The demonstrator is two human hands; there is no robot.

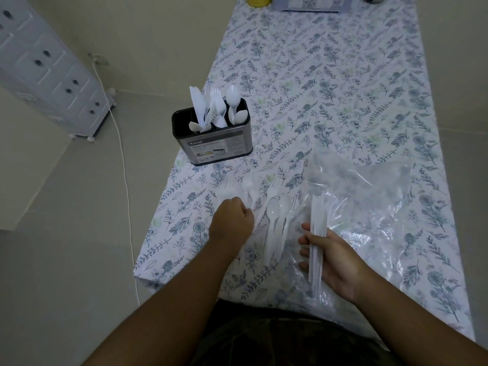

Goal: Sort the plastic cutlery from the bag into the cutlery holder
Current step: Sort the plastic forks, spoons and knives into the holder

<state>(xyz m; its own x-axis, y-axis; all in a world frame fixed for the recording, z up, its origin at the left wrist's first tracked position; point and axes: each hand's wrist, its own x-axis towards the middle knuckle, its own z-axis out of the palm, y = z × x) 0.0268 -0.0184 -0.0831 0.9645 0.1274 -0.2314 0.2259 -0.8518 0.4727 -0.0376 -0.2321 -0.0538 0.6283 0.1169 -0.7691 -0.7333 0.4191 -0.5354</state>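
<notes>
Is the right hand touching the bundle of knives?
Touching. The head view shows the right hand palm up, with the bundle of knives lying across its fingers, thumb side wrapped under the handles.

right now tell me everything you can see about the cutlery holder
The holder is a dark, oblong, metal-looking tub with rounded corners and a paper label on its front. It stands upright on the floral tablecloth near the table's left edge, beyond both hands, which do not touch it. Dividers split it into compartments. White plastic knives, forks and spoons stand in it, roughly grouped left to right, with one spoon among the knives.
</notes>
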